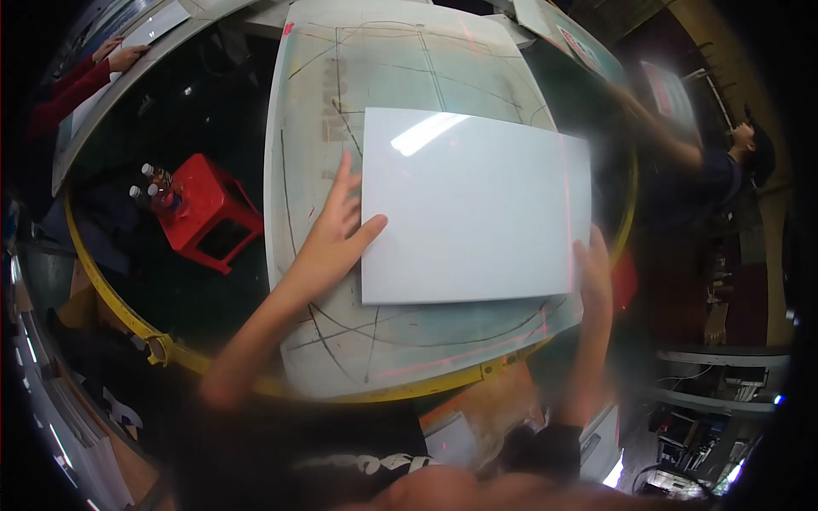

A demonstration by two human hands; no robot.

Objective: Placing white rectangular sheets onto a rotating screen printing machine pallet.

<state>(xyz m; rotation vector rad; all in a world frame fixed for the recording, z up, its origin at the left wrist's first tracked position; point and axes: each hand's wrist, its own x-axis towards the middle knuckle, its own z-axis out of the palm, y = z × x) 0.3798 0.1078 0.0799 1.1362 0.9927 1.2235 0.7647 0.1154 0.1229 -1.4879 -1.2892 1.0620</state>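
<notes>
A glossy white rectangular sheet (469, 213) lies over a pale, worn board (315, 111) with dark drawn lines. At the sheet's left edge is my left hand (342, 226); its thumb rests on the sheet and its fingers are spread beside the edge. My right hand (595, 260) grips the sheet's right edge, with its thumb at the rim. Some of its fingers are hidden or blurred. Thin red light lines fall across the right part of the sheet and the board's near end.
A curved yellow rail (111, 294) runs around the board. To the left stands a red stool (204, 204) with several bottles (158, 189) on it. A co-worker in dark clothing (716, 170) is at the right; another person's red sleeves (77, 94) reach in at the far left.
</notes>
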